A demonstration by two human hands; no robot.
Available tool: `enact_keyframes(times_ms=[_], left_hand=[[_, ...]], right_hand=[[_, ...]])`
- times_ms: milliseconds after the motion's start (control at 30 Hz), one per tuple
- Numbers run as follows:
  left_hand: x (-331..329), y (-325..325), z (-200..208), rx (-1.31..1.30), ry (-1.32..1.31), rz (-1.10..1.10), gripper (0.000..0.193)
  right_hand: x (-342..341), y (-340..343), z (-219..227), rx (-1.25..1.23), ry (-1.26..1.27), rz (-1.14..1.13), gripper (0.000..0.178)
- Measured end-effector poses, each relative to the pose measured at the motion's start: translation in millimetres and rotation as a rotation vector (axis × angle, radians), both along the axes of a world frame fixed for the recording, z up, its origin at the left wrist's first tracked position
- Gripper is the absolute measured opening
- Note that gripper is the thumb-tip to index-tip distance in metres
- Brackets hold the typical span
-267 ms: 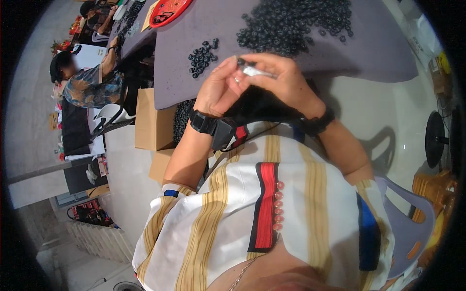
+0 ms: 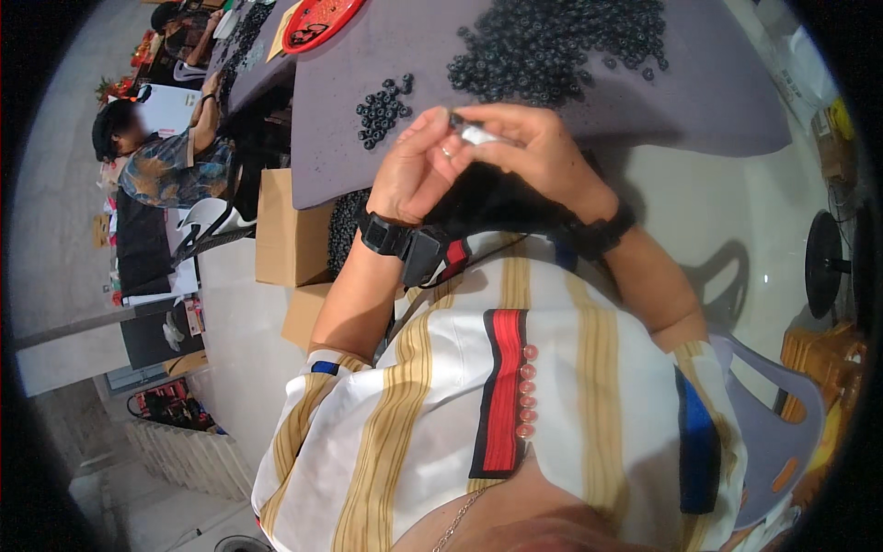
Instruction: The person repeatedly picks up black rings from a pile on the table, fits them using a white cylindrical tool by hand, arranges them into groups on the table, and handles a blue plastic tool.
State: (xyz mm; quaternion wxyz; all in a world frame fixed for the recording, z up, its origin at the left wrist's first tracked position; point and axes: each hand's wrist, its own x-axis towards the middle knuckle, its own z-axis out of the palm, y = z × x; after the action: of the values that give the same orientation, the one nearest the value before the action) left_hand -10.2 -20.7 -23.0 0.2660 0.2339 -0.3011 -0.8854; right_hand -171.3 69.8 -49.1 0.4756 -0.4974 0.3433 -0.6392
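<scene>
Just beyond the near edge of the purple-grey table, my two hands meet. The fingertips of my left hand (image 2: pixel 414 170) pinch a small dark ring-shaped piece (image 2: pixel 455 120), partly covered by the fingers. My right hand (image 2: pixel 544 152) is closed around a small white tool (image 2: pixel 477 135), whose tip points toward the dark piece. Fingers hide most of this tool, so its exact kind is unclear. Left of my hands lies a small group of similar dark round pieces (image 2: pixel 382 112). A much larger heap of them (image 2: pixel 552 46) spreads farther back to the right.
A red tray (image 2: pixel 317 44) with small parts sits at the far left of the table (image 2: pixel 727 106). Cardboard boxes (image 2: pixel 290 230) stand below its left corner, beside more dark pieces. Another person (image 2: pixel 175 166) works at the left. A purple chair (image 2: pixel 782 405) is behind me at right.
My hands keep nearly the same place and grip; the white tool has turned very slightly. At the left, the other person's head and arms have shifted a little.
</scene>
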Motion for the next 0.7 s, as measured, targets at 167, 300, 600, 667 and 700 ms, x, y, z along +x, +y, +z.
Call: enact_keyframes(times_ms=[167,300,600,667,700], left_hand=[[-0.8,1.0,1.6,-0.054,-0.022,0.015,0.011],[-1.7,2.4,2.7,-0.101,-0.055,0.052,0.01],[-2.3,2.5,1.1,-0.096,-0.058,0.052,0.011],[-3.6,2.3,3.8,-0.103,-0.089,0.053,0.012],[-3.8,1.9,4.5,-0.11,-0.119,0.055,0.012]], right_hand=[[-3.1,0.2,3.3,0.024,-0.021,0.022,0.038],[-5.6,-1.0,0.9,0.061,0.066,0.015,0.038],[-6.8,-0.6,4.0,0.056,0.021,0.021,0.034],[-6.8,-0.5,4.7,0.048,0.004,0.017,0.034],[-6.8,-0.6,4.6,0.047,0.005,0.017,0.034]])
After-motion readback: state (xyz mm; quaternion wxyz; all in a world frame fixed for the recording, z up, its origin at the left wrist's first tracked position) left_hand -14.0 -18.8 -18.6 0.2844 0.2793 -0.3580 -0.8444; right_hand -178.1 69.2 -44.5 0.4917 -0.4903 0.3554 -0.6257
